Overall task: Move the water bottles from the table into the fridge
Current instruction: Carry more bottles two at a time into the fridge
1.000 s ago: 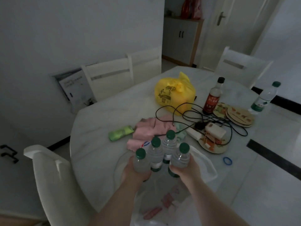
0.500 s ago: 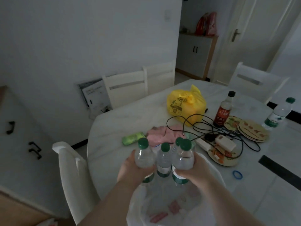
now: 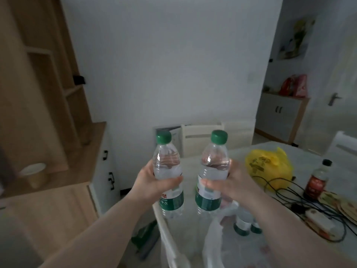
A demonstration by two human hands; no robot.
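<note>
Fingers curl round each water bottle's middle, cap above, green label below: left hand on left bottle, right hand on right bottle. Both upright, lifted off the table. Nearly full, so probably weighty; the thin walls likely give, so hold mid-body.

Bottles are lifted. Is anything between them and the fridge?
No fridge is in view, so that path cannot be judged. The left hand grips the left water bottle, the right hand the right water bottle, both above a white chair, with bare wall behind.
</note>
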